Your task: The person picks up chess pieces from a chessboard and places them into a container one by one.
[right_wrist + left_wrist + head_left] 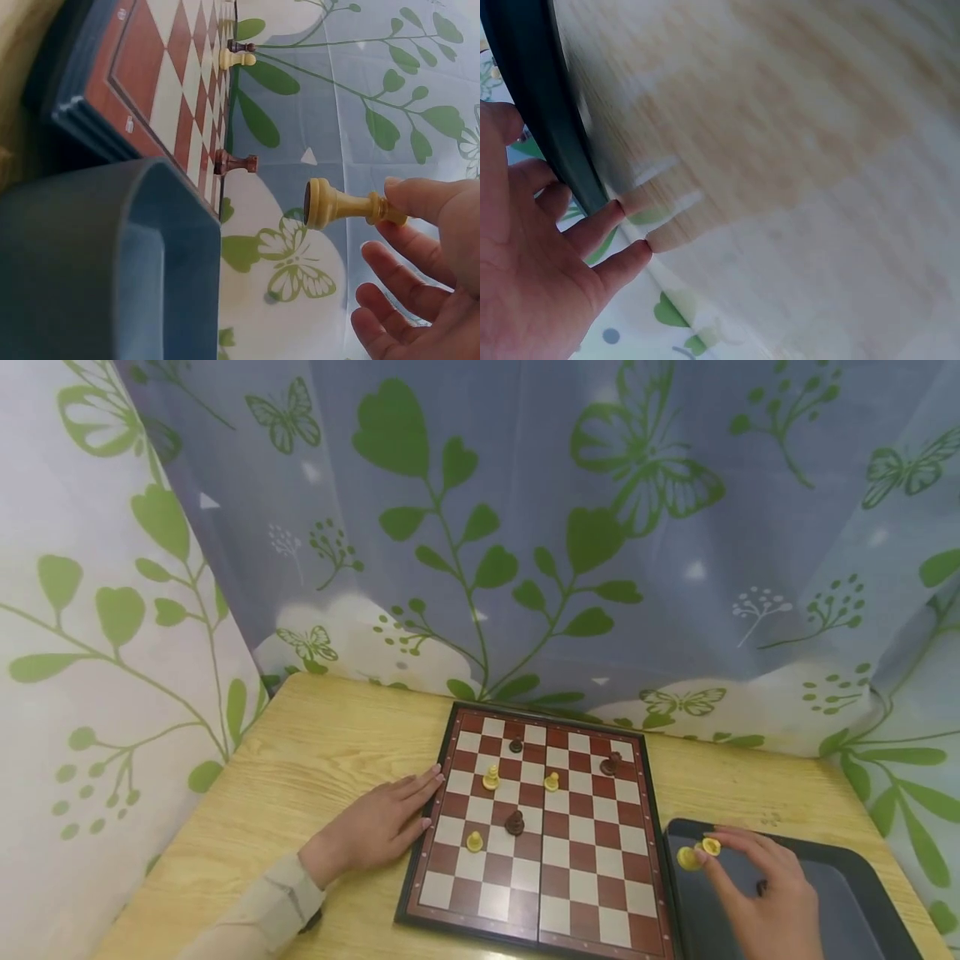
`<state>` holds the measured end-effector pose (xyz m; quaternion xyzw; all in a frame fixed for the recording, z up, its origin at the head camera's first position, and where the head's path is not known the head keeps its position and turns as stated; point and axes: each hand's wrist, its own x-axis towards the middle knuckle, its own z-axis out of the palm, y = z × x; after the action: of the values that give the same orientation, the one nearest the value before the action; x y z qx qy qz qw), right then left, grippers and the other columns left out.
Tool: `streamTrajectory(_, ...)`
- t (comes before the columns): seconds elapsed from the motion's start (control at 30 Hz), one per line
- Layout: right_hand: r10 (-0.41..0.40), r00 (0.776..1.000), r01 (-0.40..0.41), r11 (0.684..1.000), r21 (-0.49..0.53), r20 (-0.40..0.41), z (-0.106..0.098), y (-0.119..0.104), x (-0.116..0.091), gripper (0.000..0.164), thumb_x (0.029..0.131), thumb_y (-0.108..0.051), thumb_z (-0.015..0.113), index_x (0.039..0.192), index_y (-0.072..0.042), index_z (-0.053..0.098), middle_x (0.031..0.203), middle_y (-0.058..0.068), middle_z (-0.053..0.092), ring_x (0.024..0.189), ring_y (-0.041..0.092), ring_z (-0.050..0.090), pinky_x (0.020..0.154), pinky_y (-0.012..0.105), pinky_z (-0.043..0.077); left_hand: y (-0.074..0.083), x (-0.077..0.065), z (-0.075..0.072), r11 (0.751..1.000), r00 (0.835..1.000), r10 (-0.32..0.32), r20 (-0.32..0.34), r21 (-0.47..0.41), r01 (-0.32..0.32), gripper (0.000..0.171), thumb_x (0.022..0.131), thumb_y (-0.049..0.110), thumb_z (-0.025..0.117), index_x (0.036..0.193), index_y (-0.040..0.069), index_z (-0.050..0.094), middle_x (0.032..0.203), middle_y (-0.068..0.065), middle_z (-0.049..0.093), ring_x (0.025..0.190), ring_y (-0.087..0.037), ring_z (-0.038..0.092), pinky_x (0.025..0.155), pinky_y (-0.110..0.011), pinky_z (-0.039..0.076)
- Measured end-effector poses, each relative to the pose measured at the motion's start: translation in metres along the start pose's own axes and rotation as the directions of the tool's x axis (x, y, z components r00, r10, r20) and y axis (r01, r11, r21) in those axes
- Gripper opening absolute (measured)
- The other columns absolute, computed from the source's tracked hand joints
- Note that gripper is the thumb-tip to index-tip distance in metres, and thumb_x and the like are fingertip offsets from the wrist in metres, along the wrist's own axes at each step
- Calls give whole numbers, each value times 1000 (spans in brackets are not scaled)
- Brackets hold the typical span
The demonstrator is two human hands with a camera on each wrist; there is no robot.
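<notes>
The chessboard (pixel 495 877) lies on the table, with several yellow and dark pieces standing on it. At its left edge my left hand (pixel 375 827) rests on the table, fingers stretched out and fingertips at the board's rim; the left wrist view shows those fingers (pixel 622 266) extended beside the dark edge. My right hand (pixel 776 893) is over the grey tray (pixel 840 860), pinching a yellow rook (pixel 345 206) by its top between thumb and forefinger. The rook is tilted, base pointing away from the palm. The other right fingers are loosely bent.
On the board are a yellow bishop-like piece (pixel 491 778), yellow pawns (pixel 474 842), a dark piece (pixel 514 823), a small dark piece (pixel 516 745) and a dark rook (pixel 611 764). A dark object (pixel 762 887) shows in the tray. Patterned curtain (pixel 525 568) hangs behind the wooden table (pixel 337 735).
</notes>
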<state>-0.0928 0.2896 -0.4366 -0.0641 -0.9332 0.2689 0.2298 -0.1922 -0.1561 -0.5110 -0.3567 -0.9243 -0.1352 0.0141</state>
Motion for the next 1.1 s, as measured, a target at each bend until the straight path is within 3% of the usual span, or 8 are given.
streamTrajectory(0.17,28,999,-27,998,-50,16,2,3,-5,25,84,-14,84,107,-5,77,114,13,71,102,27,55,65,21,36,0,0,-2,1000,1000,-12,8,4,12,58,109,35,44,158,5,34,166,-10,29,141,-39,47,113,-56,43)
streamTrajectory(0.53,13,1000,-12,999,-46,27,3,19,-16,23,83,-11,83,105,-6,77,112,15,72,109,36,57,75,17,37,-3,2,-1,1000,1000,-1,12,1,1,60,109,35,44,159,5,32,166,-11,27,141,-41,46,113,-57,43)
streamTrajectory(0.67,2,1000,-1,999,-43,22,3,23,-19,24,82,-8,83,105,-4,77,111,17,72,108,38,57,80,25,40,-3,3,-2,1000,1000,-6,21,1,6,60,109,35,44,159,5,32,166,-11,28,141,-41,46,113,-57,42)
streamTrajectory(0.8,-15,1000,15,1000,-21,23,3,27,-20,23,82,-4,82,104,-2,76,111,21,71,107,41,57,86,49,44,-2,3,-2,1000,1000,-14,25,0,14,60,108,36,44,159,6,32,166,-11,27,142,-40,45,114,-56,42)
streamTrajectory(0.87,-19,999,20,1000,-16,26,2,28,-20,24,82,-4,82,105,-1,76,111,22,71,106,42,58,85,56,44,-2,2,-3,1000,999,-18,29,-4,19,60,109,36,44,159,7,31,167,-10,26,142,-40,45,114,-56,41)
streamTrajectory(1.1,12,998,-10,999,-37,63,1,31,-23,22,87,-8,79,107,-1,75,113,23,70,104,42,58,82,58,46,-2,1,-1,1000,999,-20,33,-13,20,61,109,37,44,160,7,30,167,-9,25,144,-39,43,116,-56,39)
